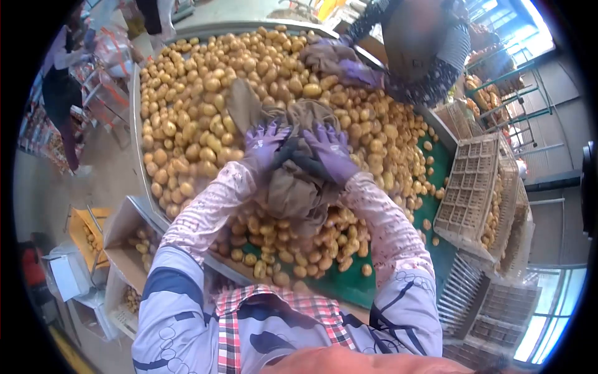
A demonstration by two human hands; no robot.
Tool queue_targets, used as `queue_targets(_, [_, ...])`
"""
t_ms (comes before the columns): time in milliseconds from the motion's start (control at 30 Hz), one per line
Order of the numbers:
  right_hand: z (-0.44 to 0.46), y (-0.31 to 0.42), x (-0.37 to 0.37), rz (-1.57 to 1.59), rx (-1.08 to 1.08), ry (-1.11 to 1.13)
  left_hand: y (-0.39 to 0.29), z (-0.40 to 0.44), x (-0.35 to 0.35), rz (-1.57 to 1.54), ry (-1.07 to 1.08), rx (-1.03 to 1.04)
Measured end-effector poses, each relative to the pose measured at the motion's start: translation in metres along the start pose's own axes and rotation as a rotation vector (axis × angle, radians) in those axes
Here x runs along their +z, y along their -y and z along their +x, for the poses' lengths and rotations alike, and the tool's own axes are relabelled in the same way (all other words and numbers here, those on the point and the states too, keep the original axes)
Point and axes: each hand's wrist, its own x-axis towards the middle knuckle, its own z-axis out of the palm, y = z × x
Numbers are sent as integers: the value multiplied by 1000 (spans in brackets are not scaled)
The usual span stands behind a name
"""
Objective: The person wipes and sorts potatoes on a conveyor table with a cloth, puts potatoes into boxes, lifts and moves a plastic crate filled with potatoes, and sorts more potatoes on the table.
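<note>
A crumpled grey-brown cloth (296, 194) lies on a big heap of potatoes (193, 118) in the middle of the head view. My left hand (266, 146), in a purple glove, rests on the cloth's left part with its fingers spread. On the right part lies my right hand (332, 153), gloved alike, fingers also stretched out and apart. Dark folds of material show between the two hands. A flap of the cloth (243, 105) sticks up beyond my left fingertips. Potatoes surround the cloth on every side.
A metal rim (135, 134) borders the sorting table, whose green surface (443, 163) shows at right. Across it, a person's purple-gloved hand (362, 73) is at another brown cloth (325, 57). Plastic crates (466, 187) stand right; a cardboard box (128, 234) with potatoes stands left.
</note>
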Motion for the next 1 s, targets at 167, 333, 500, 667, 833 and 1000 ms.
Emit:
queue_targets(167, [-104,46,15,-153,194,-72,-46,-85,22,82,-93,60])
queue_targets(333, [-70,14,60,-167,246,-93,-33,-48,60,238,-10,95])
queue_targets(500, [-18,-10,81,-159,182,-233,-16,6,63,276,-239,79])
queue_targets(667, [-40,24,100,-213,302,-391,-33,-18,41,171,-180,31])
queue_targets(833, [-119,43,47,74,227,-231,-43,-95,39,81,-103,254])
queue_targets(1000, [-129,8,-27,1009,367,-710,-60,-19,8,-180,-442,326])
